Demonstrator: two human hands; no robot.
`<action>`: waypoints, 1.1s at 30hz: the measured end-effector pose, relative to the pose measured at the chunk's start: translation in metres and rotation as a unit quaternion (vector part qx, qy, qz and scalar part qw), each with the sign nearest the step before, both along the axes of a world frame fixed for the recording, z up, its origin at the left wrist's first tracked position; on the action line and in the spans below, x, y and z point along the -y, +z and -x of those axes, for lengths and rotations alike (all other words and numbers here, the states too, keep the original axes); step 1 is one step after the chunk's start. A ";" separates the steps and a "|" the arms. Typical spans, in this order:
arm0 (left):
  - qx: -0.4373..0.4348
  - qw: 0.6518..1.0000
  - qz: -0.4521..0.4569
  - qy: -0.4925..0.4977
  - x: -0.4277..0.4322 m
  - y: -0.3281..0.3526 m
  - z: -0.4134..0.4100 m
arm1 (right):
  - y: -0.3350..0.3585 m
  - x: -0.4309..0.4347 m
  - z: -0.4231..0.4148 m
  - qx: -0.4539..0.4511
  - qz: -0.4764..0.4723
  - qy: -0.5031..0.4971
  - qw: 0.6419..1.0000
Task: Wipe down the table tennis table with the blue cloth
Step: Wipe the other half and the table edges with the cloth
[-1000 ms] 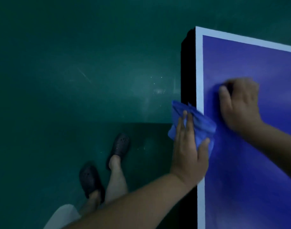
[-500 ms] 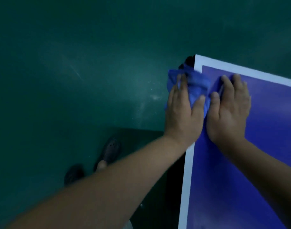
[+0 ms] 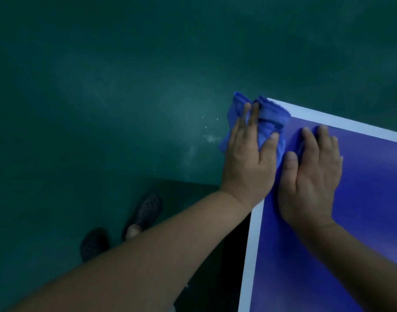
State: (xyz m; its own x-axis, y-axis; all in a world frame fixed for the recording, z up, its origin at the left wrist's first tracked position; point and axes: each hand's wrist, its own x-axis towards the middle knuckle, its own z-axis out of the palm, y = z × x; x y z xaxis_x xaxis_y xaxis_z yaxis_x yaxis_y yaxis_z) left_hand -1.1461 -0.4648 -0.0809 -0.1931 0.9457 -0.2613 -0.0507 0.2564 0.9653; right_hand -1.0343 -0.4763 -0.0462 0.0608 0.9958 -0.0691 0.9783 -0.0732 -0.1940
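Flatly, both hands pressed at the corner of the desk (image 3: 361, 199), right of centre frame.
The left hand (image 3: 247, 158) lay spread, fingers straight, over the crumpled blue cloth (image 3: 269, 120), bunched soft on the corner and spilling off its edge; the right hand (image 3: 312, 176) rested flat and released on the smooth blue surface just beside it, bordered by a white line (image 3: 251, 255).

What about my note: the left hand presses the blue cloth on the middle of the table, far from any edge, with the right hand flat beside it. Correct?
Not quite. The head view shows the left hand pressing the blue cloth on the table's corner, part of it hanging past the edge, not on the middle. The right hand does lie flat beside it.
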 end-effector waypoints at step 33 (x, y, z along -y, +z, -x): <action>0.142 0.940 0.310 0.009 -0.025 -0.037 0.018 | 0.000 0.001 0.002 0.001 -0.017 -0.002 1.000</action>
